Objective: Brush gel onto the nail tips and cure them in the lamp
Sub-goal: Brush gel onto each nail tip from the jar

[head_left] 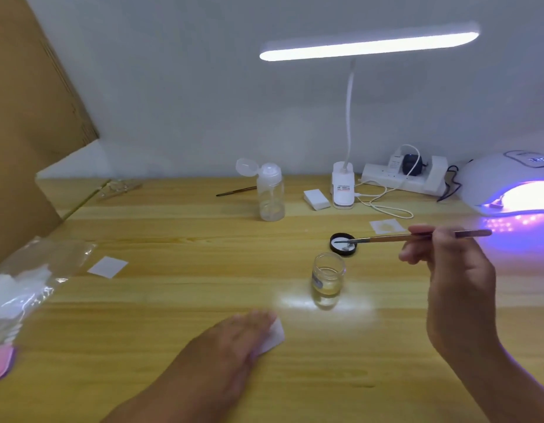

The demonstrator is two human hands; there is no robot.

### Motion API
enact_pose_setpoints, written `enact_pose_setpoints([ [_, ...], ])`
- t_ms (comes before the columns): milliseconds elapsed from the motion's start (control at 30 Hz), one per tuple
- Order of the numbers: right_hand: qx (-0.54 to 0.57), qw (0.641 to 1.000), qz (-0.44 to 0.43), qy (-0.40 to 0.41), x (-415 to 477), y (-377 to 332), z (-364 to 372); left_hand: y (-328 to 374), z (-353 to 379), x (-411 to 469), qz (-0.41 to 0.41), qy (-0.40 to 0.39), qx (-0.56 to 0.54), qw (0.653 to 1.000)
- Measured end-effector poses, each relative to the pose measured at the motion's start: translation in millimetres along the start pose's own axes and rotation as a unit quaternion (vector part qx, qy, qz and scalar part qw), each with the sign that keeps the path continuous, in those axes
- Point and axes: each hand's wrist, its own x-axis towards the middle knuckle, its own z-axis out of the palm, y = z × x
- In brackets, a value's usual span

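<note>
The gel brush point(386, 238) is pinched between fingers of the right hand point(457, 270), its bristles over the upturned black lid point(343, 248) just behind the open glass gel jar point(327, 280). The left hand point(234, 340) lies flat, fingers straight, on a white wipe point(273, 335) on the wooden worktop point(173, 300). The curing lamp point(493, 178) glows violet at the far right.

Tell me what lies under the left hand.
A white pad pokes out from under the left hand, flat on the table. The hand covers the rest of it, and anything else beneath cannot be seen.
</note>
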Motion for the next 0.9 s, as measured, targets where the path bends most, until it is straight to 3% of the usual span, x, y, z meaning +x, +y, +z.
enact_pose_setpoints([
  [100,0.068,0.996,0.059,0.016,6.8,-1.2,4.5,-11.1,-5.5,6.1,-0.039,-0.017,-0.054,0.998],
  [267,0.08,0.993,0.083,0.008,8.6,7.2,7.9,-14.2,3.9,12.9,-0.052,-0.013,-0.032,0.998],
  [433,0.027,0.995,0.092,0.018,6.7,29.6,11.0,-11.3,9.4,39.9,-0.127,-0.081,0.089,0.985],
  [533,0.031,0.993,0.108,0.033,3.9,36.5,5.9,-35.6,7.3,56.6,-0.217,-0.138,0.105,0.961],
  [633,0.057,0.994,0.081,0.036,1.6,30.4,-6.8,-52.6,-5.6,42.6,-0.266,-0.138,0.12,0.947],
  [767,0.066,0.993,0.096,0.026,-0.5,24.7,-9.0,-6.0,-8.8,-4.5,-0.195,-0.106,0.009,0.975],
  [900,0.045,0.993,0.11,0.01,-3.1,23.3,-1.7,69.0,3.5,-7.2,-0.084,-0.17,-0.032,0.981],
])
